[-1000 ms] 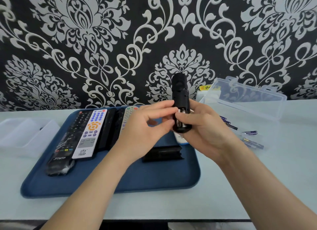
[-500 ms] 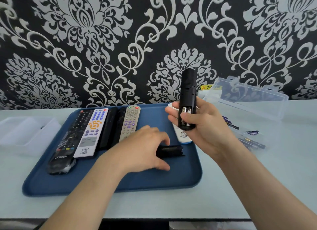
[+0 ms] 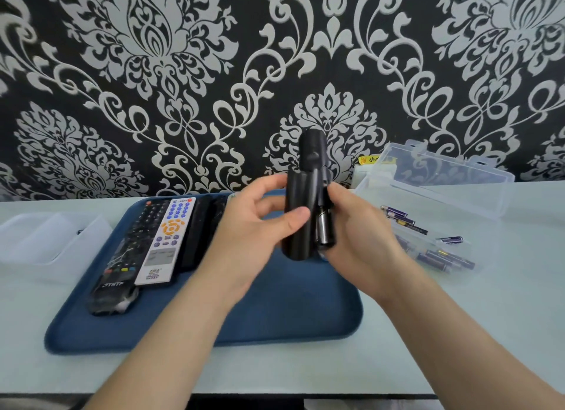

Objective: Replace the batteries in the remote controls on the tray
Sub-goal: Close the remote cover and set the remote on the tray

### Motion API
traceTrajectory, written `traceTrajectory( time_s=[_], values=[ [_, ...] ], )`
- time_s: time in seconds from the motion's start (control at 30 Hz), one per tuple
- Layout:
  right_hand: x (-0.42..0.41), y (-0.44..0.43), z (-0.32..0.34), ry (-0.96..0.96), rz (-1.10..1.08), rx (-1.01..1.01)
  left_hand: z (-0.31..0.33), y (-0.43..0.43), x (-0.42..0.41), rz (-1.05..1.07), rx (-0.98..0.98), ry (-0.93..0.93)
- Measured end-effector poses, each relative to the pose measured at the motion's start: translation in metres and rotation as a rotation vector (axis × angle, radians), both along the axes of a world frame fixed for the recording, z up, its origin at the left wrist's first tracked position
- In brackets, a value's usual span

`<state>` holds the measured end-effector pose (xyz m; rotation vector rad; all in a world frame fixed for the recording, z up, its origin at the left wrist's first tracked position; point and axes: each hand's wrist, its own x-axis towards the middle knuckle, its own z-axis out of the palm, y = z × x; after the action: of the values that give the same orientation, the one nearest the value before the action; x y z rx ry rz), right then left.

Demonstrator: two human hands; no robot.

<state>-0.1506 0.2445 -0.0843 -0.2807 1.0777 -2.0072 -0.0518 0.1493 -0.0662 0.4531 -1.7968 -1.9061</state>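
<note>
From the head view, the black remote [image 3: 312,153] stands nearly upright above the blue tray [image 3: 275,321], held clear of it. Its long axis runs up and down, the rounded nose points to the ceiling, and the open back faces the person. The right hand [image 3: 362,235] grips its lower half from the right side. The left hand [image 3: 250,238] pinches the battery cover [image 3: 297,226] between thumb and fingers and lays it lengthwise along the remote's back, off to the left of the slot. A battery [image 3: 324,230] shows in the uncovered part; whether a second one lies beside it I cannot tell, since the cover hides that side. The remote looks light, stiff and smooth, so it may slip. It seems best held by its long edges near the lower end, leaving the back free. The cover is thin plastic whose small catches could snap, so it likely wants sliding along the axis, not forcing. A white remote [image 3: 166,241] lies on the tray, and spare batteries [image 3: 440,258] lie in a clear box [image 3: 446,177] to the right.
</note>
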Motion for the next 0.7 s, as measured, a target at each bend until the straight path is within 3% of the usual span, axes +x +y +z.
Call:
traceTrajectory(
  time_s=[0.07, 0.17, 0.33, 0.5, 0.7],
  values=[
    [0.005, -0.002, -0.001, -0.009, 0.055, -0.013, -0.008, 0.006, -0.006, 0.134, -0.178, -0.038],
    [0.012, -0.005, -0.003, -0.048, 0.099, -0.085, -0.016, 0.005, -0.006, 0.321, -0.597, -0.082],
    [0.016, -0.004, -0.002, -0.020, 0.078, -0.117, -0.023, 0.006, -0.004, 0.303, -1.095, -0.066],
    [0.012, 0.000, 0.001, 0.061, -0.017, -0.038, -0.015, 0.000, 0.002, -0.084, -1.145, -0.276],
    [0.014, 0.002, 0.001, 0.116, -0.060, 0.048, -0.009, 0.000, 0.006, -0.163, -1.166, -0.321]
  ],
)
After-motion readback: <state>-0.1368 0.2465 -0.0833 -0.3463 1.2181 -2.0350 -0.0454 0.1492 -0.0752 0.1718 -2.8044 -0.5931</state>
